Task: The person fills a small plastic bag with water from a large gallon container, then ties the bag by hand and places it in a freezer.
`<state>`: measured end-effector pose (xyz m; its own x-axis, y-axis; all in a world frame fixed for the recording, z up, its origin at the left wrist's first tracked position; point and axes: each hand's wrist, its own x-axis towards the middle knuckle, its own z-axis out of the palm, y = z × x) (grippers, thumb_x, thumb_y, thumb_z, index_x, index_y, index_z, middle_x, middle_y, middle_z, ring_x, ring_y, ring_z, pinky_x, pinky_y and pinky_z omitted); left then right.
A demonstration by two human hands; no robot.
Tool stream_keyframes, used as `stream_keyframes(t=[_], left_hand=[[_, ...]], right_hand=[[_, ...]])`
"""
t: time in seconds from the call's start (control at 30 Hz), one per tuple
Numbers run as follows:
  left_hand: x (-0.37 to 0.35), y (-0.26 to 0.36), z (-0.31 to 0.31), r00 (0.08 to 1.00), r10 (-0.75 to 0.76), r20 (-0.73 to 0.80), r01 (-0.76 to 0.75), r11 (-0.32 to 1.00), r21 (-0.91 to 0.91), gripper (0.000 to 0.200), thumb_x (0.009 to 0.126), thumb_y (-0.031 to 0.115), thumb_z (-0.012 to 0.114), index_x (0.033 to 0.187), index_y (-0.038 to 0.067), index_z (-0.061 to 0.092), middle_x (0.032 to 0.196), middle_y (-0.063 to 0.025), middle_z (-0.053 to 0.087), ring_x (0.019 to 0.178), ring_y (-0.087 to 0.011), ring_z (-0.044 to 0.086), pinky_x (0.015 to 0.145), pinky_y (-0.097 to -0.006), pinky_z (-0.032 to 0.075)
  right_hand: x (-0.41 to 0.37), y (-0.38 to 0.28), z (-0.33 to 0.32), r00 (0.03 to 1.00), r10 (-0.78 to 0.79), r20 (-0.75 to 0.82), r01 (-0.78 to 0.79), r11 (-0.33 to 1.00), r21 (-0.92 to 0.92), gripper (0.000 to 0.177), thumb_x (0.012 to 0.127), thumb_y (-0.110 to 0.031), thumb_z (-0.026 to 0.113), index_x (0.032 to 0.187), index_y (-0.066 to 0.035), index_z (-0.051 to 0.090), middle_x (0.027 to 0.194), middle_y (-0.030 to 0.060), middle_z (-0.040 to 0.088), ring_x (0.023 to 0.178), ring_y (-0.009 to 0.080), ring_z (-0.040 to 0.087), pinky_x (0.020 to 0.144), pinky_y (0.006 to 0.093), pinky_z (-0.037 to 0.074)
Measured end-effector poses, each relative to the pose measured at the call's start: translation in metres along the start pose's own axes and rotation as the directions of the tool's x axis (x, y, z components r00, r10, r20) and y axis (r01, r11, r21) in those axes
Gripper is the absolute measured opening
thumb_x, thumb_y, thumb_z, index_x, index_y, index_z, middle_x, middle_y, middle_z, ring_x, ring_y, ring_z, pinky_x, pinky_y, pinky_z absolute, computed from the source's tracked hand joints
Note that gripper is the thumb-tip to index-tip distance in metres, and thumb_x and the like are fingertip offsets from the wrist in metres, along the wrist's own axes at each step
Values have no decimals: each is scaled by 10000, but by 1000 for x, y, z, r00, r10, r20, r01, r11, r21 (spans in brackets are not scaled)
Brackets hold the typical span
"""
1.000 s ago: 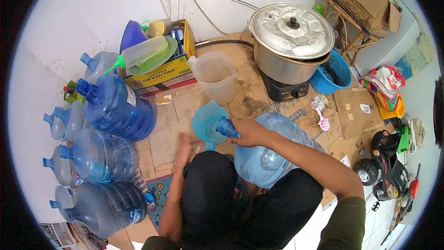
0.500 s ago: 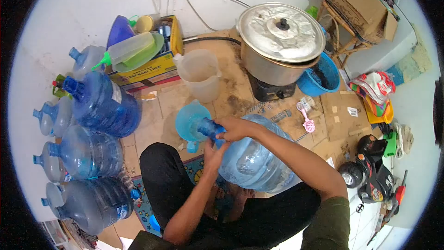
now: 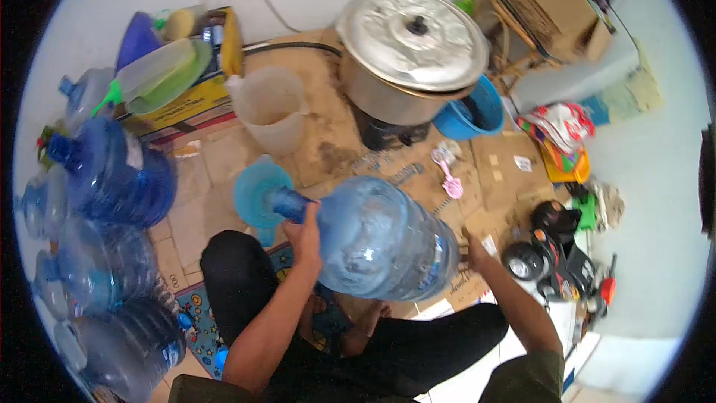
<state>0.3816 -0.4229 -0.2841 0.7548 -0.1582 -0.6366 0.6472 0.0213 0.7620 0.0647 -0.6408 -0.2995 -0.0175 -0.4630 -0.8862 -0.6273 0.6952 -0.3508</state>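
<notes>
A large clear-blue water jug (image 3: pixel 384 242) lies tilted on its side in front of me. Its neck points left over a light-blue measuring jug (image 3: pixel 261 194), and the neck's mouth is at that jug's opening. My left hand (image 3: pixel 304 237) is wrapped round the water jug near its neck. At the other end, my right hand (image 3: pixel 474 252) grips the base, with its fingers partly hidden behind it. A frosted white plastic pitcher (image 3: pixel 270 116) stands just behind the measuring jug.
Several more water jugs (image 3: pixel 112 172) crowd the left side. A lidded steel pot (image 3: pixel 403 78) sits on a stove, beside a blue bucket (image 3: pixel 471 110). A pink plastic item (image 3: pixel 450 181) lies on cardboard (image 3: pixel 313 149). A black toy vehicle (image 3: pixel 548 257) stands right.
My right hand has moved from the neck to the jug's base. My left hand has shifted its hold near the neck. The view has swung right, and the jug lies closer to level.
</notes>
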Motion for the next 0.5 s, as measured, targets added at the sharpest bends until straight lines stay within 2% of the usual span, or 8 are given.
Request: stream_keyframes(t=[0.07,0.13,0.17,0.23,0.3,0.33,0.4,0.5], left_hand=[[11,-15,-2,996,69,-60,-65,995,74,302,729,248,735,905,43,599,860,-45,605,759,-176,561,728,-331,442],[18,-21,-6,986,128,-105,-120,989,81,295,720,251,743,885,47,608,842,-44,607,747,-174,560,720,-328,440],[12,-15,-7,995,98,-34,-95,993,66,290,719,261,752,857,50,608,817,-39,606,735,-166,558,709,-324,441],[9,-1,-11,996,80,25,-81,996,44,288,718,272,760,828,53,608,793,-35,606,723,-158,556,698,-321,441],[6,6,-14,991,67,112,-92,967,236,375,724,325,779,888,36,605,867,-50,623,751,-178,575,712,-340,471],[6,6,-12,992,72,106,-94,971,220,375,724,325,779,888,36,605,867,-50,623,751,-178,575,712,-340,471],[5,3,-11,979,170,113,-185,973,141,336,717,348,786,722,75,592,698,0,595,633,-132,547,630,-314,447],[7,2,-9,978,184,99,-194,975,106,321,725,343,778,726,79,595,692,-14,601,616,-138,554,615,-315,450]], right_hand=[[48,40,-21,908,124,401,-181,978,107,945,804,-733,409,1431,-41,267,1471,150,301,1309,320,349,1036,500,289],[10,18,3,931,58,361,-93,993,79,918,814,-730,390,1424,-51,282,1465,151,309,1311,334,346,1057,496,281],[6,20,10,921,61,386,-92,994,60,918,814,-730,390,1424,-51,282,1465,151,309,1311,334,346,1057,496,281],[5,26,16,823,-164,544,-30,944,329,948,778,-759,420,1430,-83,285,1445,144,347,1315,322,345,1090,494,256],[-6,21,23,807,-175,564,-63,924,377,893,815,-725,395,1422,-77,295,1437,145,356,1305,325,356,1086,492,267],[-9,17,23,797,-198,570,-92,894,439,839,852,-691,371,1415,-72,304,1429,146,364,1295,327,366,1082,490,278],[6,25,18,808,-239,539,-16,905,425,805,863,-669,378,1414,-86,308,1418,130,384,1287,323,378,1066,497,301],[-18,8,33,845,-218,488,28,930,367,742,880,-617,416,1404,-100,327,1400,126,410,1269,322,401,1054,488,323]])
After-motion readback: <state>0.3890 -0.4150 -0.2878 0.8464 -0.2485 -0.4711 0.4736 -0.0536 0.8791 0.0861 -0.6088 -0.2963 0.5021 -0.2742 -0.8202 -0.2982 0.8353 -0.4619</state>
